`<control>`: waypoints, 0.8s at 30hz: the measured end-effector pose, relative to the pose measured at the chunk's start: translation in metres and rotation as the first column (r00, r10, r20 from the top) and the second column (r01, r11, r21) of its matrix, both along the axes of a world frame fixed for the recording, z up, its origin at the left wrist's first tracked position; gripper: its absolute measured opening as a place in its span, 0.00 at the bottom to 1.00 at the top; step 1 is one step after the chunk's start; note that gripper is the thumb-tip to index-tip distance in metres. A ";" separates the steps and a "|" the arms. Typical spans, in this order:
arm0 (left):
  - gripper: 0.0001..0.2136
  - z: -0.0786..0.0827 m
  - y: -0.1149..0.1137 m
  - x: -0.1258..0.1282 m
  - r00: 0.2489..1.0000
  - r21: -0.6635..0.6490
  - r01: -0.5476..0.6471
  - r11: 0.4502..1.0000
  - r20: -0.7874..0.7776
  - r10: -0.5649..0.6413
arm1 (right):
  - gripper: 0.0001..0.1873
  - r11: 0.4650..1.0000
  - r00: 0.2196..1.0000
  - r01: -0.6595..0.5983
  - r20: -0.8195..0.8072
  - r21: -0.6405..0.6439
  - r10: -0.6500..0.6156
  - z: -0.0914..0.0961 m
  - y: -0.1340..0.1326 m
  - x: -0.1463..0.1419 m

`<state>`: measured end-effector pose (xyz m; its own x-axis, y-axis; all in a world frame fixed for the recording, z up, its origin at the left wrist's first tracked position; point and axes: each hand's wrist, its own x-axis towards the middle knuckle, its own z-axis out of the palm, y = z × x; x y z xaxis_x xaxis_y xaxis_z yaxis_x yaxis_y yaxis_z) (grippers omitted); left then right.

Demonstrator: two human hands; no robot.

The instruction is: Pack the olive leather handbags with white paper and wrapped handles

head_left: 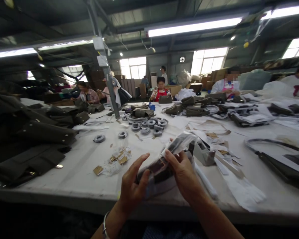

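Just above the table's front edge is a dark bag [161,171] in clear, shiny plastic, tilted up to the right. My left hand [134,182] holds its left end, with the thumb on the near side and the index finger stretched along the far side. My right hand [185,171] grips the upper right part of the wrapped bag, its thumb and fingers pressed on the plastic. The remaining fingers of my left hand are partly hidden. Right behind my right hand stands a grey metal-looking piece [205,154], partly covered by plastic; its kind is unclear.
Grey ring-shaped coils [151,124] lie mid-table. Paper tags and small packets [121,156] are at left. Dark bags [37,132] pile up on the far left; another bag [279,166] lies right. A post [111,86] rises from the table. Several people work beyond.
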<state>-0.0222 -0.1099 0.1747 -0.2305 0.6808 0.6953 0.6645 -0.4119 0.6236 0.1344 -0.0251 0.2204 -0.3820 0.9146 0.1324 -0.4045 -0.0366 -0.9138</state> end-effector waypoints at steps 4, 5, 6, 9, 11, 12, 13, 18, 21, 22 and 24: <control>0.17 -0.035 0.009 -0.060 0.937 -0.208 -0.283 0.936 0.150 0.316 | 0.46 0.999 0.975 -0.025 0.221 0.029 0.017 -0.013 0.012 0.022; 0.17 -0.042 0.012 -0.079 0.918 -0.248 -0.329 0.911 0.143 0.370 | 0.48 0.997 0.952 0.027 0.304 0.067 -0.046 -0.017 0.014 0.029; 0.17 -0.049 0.015 -0.099 0.901 -0.276 -0.366 0.889 0.132 0.413 | 0.49 0.990 0.915 0.084 0.385 0.117 -0.123 -0.021 0.015 0.037; 0.15 -0.064 0.029 -0.155 0.859 -0.375 -0.457 0.806 0.048 0.509 | 0.41 0.949 0.788 0.177 0.540 0.263 -0.296 -0.035 0.013 0.059; 0.13 -0.070 0.040 -0.186 0.835 -0.437 -0.506 0.744 -0.033 0.549 | 0.34 0.936 0.734 0.157 0.597 0.314 -0.323 -0.045 0.011 0.070; 0.13 -0.073 0.047 -0.199 0.824 -0.466 -0.527 0.711 -0.076 0.561 | 0.33 0.932 0.709 0.141 0.623 0.334 -0.330 -0.050 0.010 0.075; 0.13 -0.075 0.053 -0.211 0.813 -0.495 -0.545 0.676 -0.117 0.570 | 0.31 0.927 0.681 0.126 0.649 0.354 -0.340 -0.054 0.010 0.079; 0.14 -0.087 0.082 -0.253 0.769 -0.625 -0.601 0.499 -0.281 0.574 | 0.29 0.911 0.558 0.096 0.737 0.400 -0.383 -0.065 0.014 0.092; 0.15 -0.093 0.092 -0.267 0.770 -0.667 -0.602 0.439 -0.338 0.541 | 0.28 0.907 0.546 0.092 0.741 0.411 -0.391 -0.063 0.017 0.094; 0.15 -0.095 0.094 -0.270 0.777 -0.678 -0.596 0.431 -0.350 0.524 | 0.27 0.905 0.551 0.089 0.736 0.416 -0.393 -0.062 0.017 0.093; 0.15 -0.097 0.098 -0.276 0.800 -0.699 -0.573 0.428 -0.364 0.477 | 0.26 0.905 0.566 0.080 0.728 0.419 -0.387 -0.060 0.017 0.092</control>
<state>-0.2982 -0.0117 0.0772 -0.6977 0.7155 0.0359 0.6570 0.6191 0.4302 0.2260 -0.0079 0.1609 -0.2513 0.9516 0.1766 0.5180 0.2864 -0.8060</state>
